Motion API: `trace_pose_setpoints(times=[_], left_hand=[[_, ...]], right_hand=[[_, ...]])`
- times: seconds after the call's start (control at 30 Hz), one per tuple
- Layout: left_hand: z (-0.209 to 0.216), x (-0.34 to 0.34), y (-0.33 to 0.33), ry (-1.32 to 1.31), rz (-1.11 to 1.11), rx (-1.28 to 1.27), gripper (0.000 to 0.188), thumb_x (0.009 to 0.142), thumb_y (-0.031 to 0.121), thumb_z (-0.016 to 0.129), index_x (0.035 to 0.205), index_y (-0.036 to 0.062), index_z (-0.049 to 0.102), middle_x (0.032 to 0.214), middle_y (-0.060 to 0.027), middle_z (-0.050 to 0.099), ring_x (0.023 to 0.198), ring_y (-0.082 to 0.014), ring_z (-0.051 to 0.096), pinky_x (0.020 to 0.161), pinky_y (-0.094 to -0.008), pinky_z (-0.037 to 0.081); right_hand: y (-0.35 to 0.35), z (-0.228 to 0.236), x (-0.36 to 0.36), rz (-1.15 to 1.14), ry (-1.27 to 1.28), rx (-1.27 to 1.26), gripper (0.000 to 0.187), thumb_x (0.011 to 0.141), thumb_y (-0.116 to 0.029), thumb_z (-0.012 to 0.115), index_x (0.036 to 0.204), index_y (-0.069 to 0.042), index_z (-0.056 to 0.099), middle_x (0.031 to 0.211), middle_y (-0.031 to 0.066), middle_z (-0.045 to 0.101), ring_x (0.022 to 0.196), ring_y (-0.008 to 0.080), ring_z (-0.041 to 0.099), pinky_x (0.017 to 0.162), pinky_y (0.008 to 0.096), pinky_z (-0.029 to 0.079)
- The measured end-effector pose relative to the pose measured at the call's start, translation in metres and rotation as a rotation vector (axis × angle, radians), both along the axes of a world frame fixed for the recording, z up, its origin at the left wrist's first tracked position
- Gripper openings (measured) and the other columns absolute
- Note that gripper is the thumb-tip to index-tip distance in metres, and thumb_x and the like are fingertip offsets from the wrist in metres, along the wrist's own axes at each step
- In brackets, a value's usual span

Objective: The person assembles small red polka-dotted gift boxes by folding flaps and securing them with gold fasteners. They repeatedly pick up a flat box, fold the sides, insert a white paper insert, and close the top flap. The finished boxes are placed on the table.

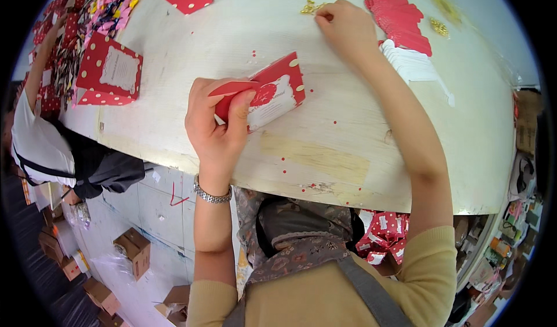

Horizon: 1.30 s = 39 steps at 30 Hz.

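My left hand (216, 115) is closed around a folded red card (293, 74) with cream dots and a white scalloped label. The card is held tilted above the table, its folds partly open between thumb and fingers. Farther off, my right hand (348, 28) reaches to a small pile of gold metal pieces (310, 6). Its thumb and index finger are pinched together at the pile's edge; whatever lies between them is too small to make out. Right of that hand lie a fanned stack of red card pieces (397, 16) and a row of white card pieces (412, 64).
Another gold pile (439, 27) sits at the far right. Dotted red folded cards (110, 69) stand on the left, near heaped colourful bows (119, 2). A co-worker (43, 135) works at the left edge. Below the table are cardboard boxes (133, 251) and a pile of red dotted packages (383, 231).
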<state>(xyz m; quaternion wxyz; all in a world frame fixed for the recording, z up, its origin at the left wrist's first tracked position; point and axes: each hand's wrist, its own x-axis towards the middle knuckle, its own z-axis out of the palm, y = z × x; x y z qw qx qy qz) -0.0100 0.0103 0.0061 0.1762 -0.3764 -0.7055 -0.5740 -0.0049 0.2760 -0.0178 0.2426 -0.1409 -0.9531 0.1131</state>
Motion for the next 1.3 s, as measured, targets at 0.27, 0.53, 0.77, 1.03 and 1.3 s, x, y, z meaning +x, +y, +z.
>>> trace_pose_setpoints(times=[0.27,0.53,0.77,1.03,1.3], left_hand=[[0.001,0.003,0.000,-0.006,-0.034,0.050,0.014,0.080,0.000,0.069,0.091,0.0009,0.061,0.090,-0.0073,0.065,0.078,-0.0170,0.054,0.064,-0.0250,0.044],[0.001,0.005,0.004,-0.091,-0.021,0.078,0.013,0.081,0.000,0.068,0.092,0.0037,0.063,0.088,-0.0049,0.066,0.077,-0.0163,0.055,0.064,-0.0249,0.045],[0.007,-0.002,-0.002,0.123,-0.016,-0.080,0.019,0.076,-0.004,0.067,0.092,0.0065,0.064,0.087,-0.0052,0.065,0.077,-0.0192,0.057,0.065,-0.0278,0.046],[0.007,0.000,-0.002,-0.038,-0.034,-0.003,0.019,0.075,0.000,0.071,0.091,0.0062,0.063,0.086,-0.0062,0.063,0.075,-0.0202,0.058,0.068,-0.0282,0.046],[0.018,0.001,-0.002,-0.116,-0.004,-0.084,0.016,0.076,0.006,0.075,0.088,0.0038,0.063,0.078,-0.0055,0.063,0.066,-0.0163,0.058,0.057,-0.0255,0.045]], right_hand=[[-0.074,0.063,0.077,0.543,0.303,-0.564,0.012,0.077,-0.004,0.069,0.087,-0.009,0.070,0.080,0.0019,0.061,0.061,0.0131,0.055,0.051,0.0257,0.043],[-0.106,0.053,0.070,0.618,0.346,-0.406,0.016,0.074,-0.003,0.073,0.088,-0.008,0.071,0.077,0.0034,0.055,0.064,0.0154,0.054,0.052,0.0264,0.042],[-0.112,0.057,0.069,0.536,0.373,-0.386,0.010,0.074,-0.009,0.072,0.084,-0.009,0.070,0.076,0.0024,0.057,0.059,0.0172,0.057,0.050,0.0272,0.045],[-0.115,0.062,0.069,0.473,0.302,-0.390,0.013,0.068,-0.006,0.073,0.080,-0.010,0.069,0.075,0.0014,0.057,0.062,0.0175,0.057,0.053,0.0295,0.045],[-0.106,0.075,0.056,0.516,0.398,-0.208,0.023,0.067,0.001,0.077,0.087,-0.005,0.067,0.084,0.0053,0.061,0.077,0.0196,0.057,0.058,0.0267,0.045]])
